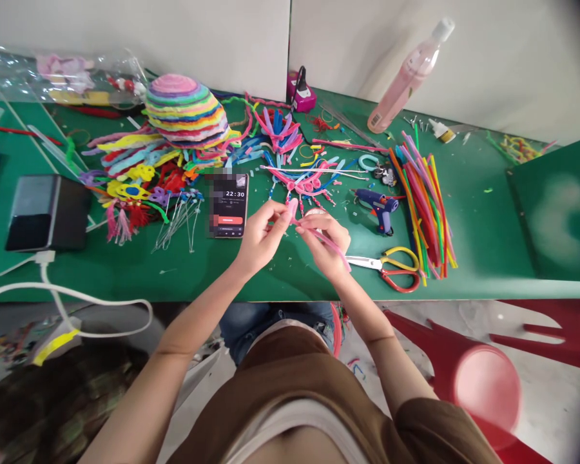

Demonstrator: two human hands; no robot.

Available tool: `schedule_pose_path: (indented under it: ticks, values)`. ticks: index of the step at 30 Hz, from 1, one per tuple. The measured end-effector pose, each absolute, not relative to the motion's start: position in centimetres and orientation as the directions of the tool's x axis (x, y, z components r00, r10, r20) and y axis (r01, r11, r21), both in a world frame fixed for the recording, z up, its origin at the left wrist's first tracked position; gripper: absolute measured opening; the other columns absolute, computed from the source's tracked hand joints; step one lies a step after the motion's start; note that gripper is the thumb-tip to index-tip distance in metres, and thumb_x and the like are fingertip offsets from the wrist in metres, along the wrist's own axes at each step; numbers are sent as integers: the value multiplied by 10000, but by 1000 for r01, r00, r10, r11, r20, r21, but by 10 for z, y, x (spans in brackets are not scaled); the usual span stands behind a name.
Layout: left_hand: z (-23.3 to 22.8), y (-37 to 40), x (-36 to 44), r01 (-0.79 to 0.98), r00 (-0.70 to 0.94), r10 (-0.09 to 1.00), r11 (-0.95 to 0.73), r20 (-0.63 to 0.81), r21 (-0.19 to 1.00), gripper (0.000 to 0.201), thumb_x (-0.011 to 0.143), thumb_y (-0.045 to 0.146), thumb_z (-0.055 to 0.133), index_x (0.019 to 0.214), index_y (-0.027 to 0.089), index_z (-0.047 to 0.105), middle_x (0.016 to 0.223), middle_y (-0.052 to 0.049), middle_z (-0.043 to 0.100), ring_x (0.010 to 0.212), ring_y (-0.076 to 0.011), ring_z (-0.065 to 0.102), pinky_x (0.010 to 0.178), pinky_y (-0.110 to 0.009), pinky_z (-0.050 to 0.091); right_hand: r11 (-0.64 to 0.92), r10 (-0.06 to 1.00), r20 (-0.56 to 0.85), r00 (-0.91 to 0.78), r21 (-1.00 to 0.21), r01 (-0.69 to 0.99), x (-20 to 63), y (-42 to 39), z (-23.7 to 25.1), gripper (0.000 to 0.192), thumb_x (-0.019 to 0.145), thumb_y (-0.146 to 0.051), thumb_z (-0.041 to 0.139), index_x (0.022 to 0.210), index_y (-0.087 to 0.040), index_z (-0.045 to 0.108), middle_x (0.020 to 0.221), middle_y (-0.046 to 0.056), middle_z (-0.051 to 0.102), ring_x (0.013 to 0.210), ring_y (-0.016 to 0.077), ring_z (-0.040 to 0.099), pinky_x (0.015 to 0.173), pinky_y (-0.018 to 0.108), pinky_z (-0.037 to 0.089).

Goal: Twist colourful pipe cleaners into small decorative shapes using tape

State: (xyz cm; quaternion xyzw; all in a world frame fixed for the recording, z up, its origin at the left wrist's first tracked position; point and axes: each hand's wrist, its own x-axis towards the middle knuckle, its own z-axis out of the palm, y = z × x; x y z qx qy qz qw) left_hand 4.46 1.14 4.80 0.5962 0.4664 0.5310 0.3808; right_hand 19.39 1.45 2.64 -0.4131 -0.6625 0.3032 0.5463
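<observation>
A pink pipe cleaner (332,245) is held between both hands over the front of the green table. Its left end is bent into a small loop, pinched by the thumb and fingertips of my left hand (265,235). My right hand (325,240) grips it close to the loop, and the loose tail runs back across the palm to the wrist. Just beyond the fingers lies a pink and blue pipe cleaner piece (307,183) with beaded strands. Scissors (384,265) with yellow and red handles rest beside my right wrist, and a phone (231,206) lies left of my left hand.
A blue glue gun (377,205) and a bundle of coloured pipe cleaners (428,212) are to the right. A pink bottle (408,80) stands behind them. At left are a striped ball (186,113), several headed pins (181,216) and a black box-shaped device (48,212) with a white cable.
</observation>
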Motion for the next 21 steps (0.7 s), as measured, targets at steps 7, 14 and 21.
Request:
schedule_pose_path:
  ticks: [7, 14, 21]
  values:
    - [53, 11, 50, 15, 2, 986, -166, 166, 986, 412, 895, 571, 562, 707, 205, 534, 564, 42, 395, 472, -76, 333, 435, -231, 294, 308, 951, 309, 7, -950, 62, 191, 12, 29, 229, 788, -461, 707, 824, -251, 622, 803, 22, 724, 821, 168, 676, 795, 357, 567]
    - [37, 14, 60, -190, 44, 999, -24, 33, 982, 453, 873, 614, 549, 668, 219, 469, 518, 61, 312, 417, -80, 289, 359, -219, 255, 153, 988, 156, -14, -979, -135, 188, 15, 39, 418, 685, -530, 773, 867, -256, 515, 757, -28, 700, 699, 129, 671, 730, 316, 572]
    - [37, 16, 53, -55, 28, 977, -212, 214, 976, 414, 837, 611, 610, 780, 201, 585, 620, 30, 506, 486, -77, 406, 432, -219, 318, 135, 990, 140, -24, -980, -146, 191, 15, 38, 345, 738, -448, 751, 924, -249, 540, 743, -35, 679, 671, 111, 643, 668, 276, 537]
